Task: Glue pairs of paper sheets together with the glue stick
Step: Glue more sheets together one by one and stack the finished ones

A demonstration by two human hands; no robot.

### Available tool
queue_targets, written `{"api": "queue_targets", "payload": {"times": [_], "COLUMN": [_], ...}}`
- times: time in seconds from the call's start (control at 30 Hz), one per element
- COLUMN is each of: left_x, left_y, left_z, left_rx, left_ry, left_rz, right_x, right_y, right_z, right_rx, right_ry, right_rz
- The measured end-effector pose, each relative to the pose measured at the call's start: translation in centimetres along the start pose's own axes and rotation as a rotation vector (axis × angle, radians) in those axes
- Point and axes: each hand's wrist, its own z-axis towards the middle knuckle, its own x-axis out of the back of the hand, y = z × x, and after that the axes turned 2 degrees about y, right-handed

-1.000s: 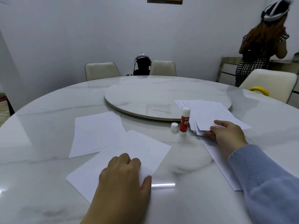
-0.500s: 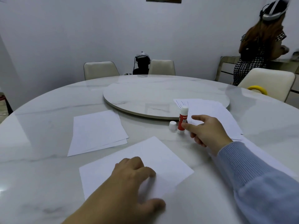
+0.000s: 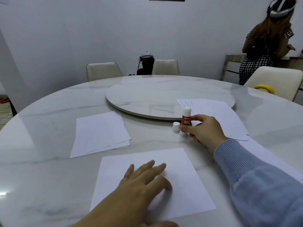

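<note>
The right hand point(image 3: 205, 130) pinched the red glue stick point(image 3: 186, 119) between thumb and fingers, the stick upright near the table's middle with its base at or just above the surface. The left hand point(image 3: 142, 182), fingers straight and slightly spread, lay flat on the near sheet point(image 3: 185, 182) and was blurred.

The round marble table point(image 3: 49, 122) filled most of the view, with a raised marble turntable point(image 3: 147, 97) at its centre. The near sheet of white paper lay directly before the person. To the left, slightly farther off, sat a small stack of glued sheets point(image 3: 100, 133), edges a little offset. To the right a fanned pile of loose sheets point(image 3: 218, 115) lay partly over the turntable's rim, just behind the right hand. The white cap point(image 3: 176, 126) stood on the table just left of the glue stick.

Beyond the table stood cream chairs point(image 3: 103, 70), and another person point(image 3: 265, 43) wearing a headset at far right.
</note>
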Motion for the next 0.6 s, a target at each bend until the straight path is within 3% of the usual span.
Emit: {"api": "queue_targets", "payload": {"times": [0.17, 0.33, 0.47, 0.6], "left_x": [0.0, 0.5, 0.5, -1.2], "left_y": [0.0, 0.4, 2.0, 3.3], "left_z": [0.2, 0.4, 2.5, 5.7], "left_rx": [-0.031, -0.007, 0.107, 0.251], "left_ry": [-0.032, 0.0, 0.2, 0.048], "left_rz": [-0.046, -0.003, 0.022, 0.129], "right_x": [0.1, 4.5, 7.2, 7.8], "right_y": [0.0, -3.0, -4.5, -4.5], "right_z": [-0.1, -1.6, -5.1, -8.1], "right_rx": [0.032, 0.244, 0.323, 0.344], "right_ry": [0.031, 0.153, -0.015, -0.013], "right_rz": [-0.037, -0.103, -0.317, -0.218]}}
